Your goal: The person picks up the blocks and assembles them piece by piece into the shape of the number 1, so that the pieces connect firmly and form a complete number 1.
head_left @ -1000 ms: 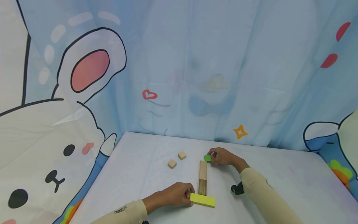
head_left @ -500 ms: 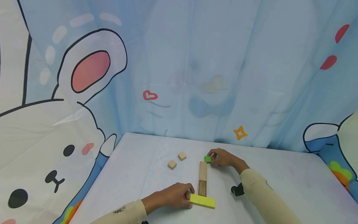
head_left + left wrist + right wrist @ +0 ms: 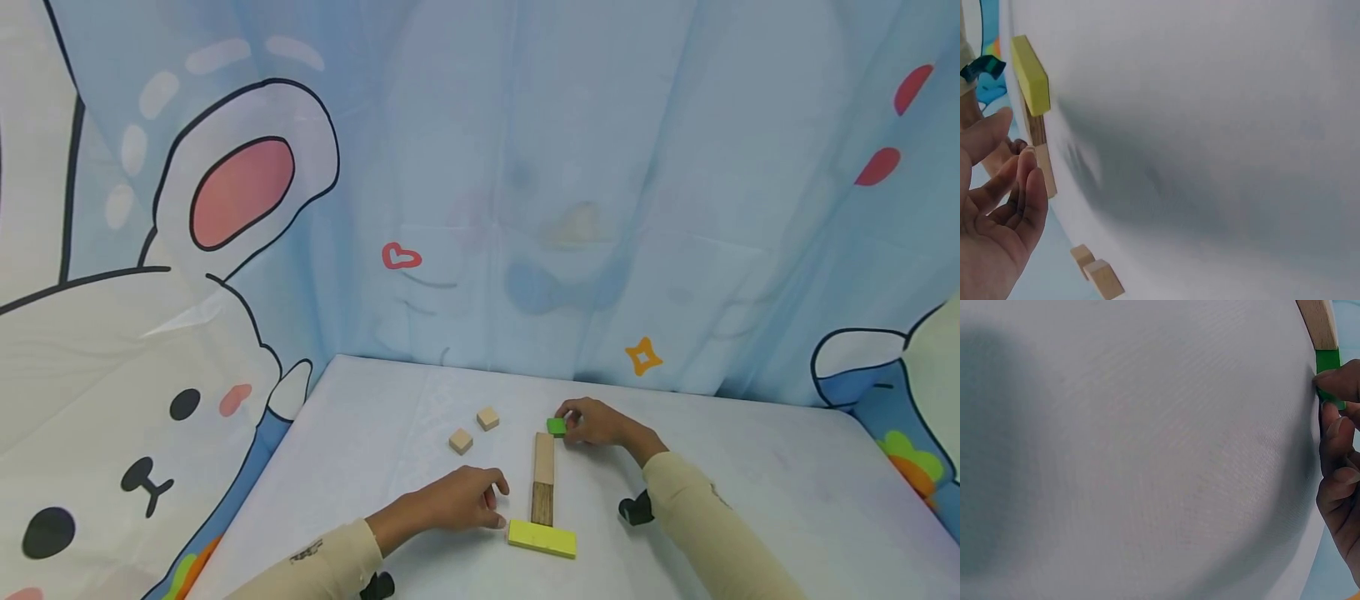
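On the white table (image 3: pixel 817 483), a row of blocks running from near to far, with two loose cubes to its left.

Item: one yellow block (image 3: pixel 542 539), oblong, set crosswise at the near end of the row.
Item: one dark-grained wooden block (image 3: pixel 542 504), lengthwise, its near end at the yellow block's far side.
Item: one pale wooden block (image 3: pixel 543 458), continuing the line, end to end with the dark-grained one.
Item: one green block (image 3: pixel 556 427), at the far end, against the pale block's end in the right wrist view.
Item: left cube (image 3: pixel 461 442) and right cube (image 3: pixel 487 418), pale wood, near one another, the right one farther back.
Item: right hand (image 3: pixel 592 421), pinching the green block between thumb and fingers.
Item: left hand (image 3: pixel 461 500), just left of the yellow block and apart from it, thumb and fingers parted, loosely bent.
Item: cream sleeves (image 3: pixel 720 517), on both arms.
Item: pale blue curtain (image 3: pixel 465 125), behind the table, cartoon-printed.
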A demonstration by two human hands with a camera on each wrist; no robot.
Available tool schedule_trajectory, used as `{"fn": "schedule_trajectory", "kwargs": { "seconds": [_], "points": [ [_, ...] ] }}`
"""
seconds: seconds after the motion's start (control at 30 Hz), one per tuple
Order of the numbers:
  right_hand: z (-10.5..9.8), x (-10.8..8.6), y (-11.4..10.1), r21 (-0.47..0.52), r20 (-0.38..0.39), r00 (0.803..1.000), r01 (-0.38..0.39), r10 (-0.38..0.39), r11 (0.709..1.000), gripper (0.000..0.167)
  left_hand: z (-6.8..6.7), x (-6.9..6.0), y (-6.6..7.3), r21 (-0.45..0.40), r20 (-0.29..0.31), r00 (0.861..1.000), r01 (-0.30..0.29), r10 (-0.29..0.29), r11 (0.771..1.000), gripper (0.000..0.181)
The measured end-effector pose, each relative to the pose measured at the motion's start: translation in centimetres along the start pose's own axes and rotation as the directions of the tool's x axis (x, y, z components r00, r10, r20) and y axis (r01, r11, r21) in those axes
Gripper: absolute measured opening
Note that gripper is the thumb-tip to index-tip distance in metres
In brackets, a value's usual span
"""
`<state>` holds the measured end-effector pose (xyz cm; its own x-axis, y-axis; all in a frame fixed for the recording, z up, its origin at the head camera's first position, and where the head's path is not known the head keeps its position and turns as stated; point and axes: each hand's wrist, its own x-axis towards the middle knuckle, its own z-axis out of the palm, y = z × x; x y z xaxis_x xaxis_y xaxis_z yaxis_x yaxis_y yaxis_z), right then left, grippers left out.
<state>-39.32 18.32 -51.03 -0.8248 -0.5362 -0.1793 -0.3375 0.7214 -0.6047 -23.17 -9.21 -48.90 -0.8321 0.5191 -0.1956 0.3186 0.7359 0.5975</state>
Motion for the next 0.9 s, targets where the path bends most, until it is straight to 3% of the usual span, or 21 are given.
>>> {"fn": "schedule_trajectory", "kwargs": {
  "seconds": [0.37, 0.9],
  "points": [
    [0.0, -0.1, -0.1, 0.018, 0.006, 1.000, -0.012, 0.012, 1.000, 0.033, -1.6, 0.5, -0.4, -0.022, -0.108, 0.994, -0.023, 0.021, 1.000, 0.038],
    [0.2, 0.0, 0.3, 0.040, -0.004, 1.000, -0.013, 0.013, 0.999, 0.032, -3.0, 1.4, -1.3, 0.014, -0.183, 0.981, -0.068, 0.070, 0.998, 0.040]
  ]
}}
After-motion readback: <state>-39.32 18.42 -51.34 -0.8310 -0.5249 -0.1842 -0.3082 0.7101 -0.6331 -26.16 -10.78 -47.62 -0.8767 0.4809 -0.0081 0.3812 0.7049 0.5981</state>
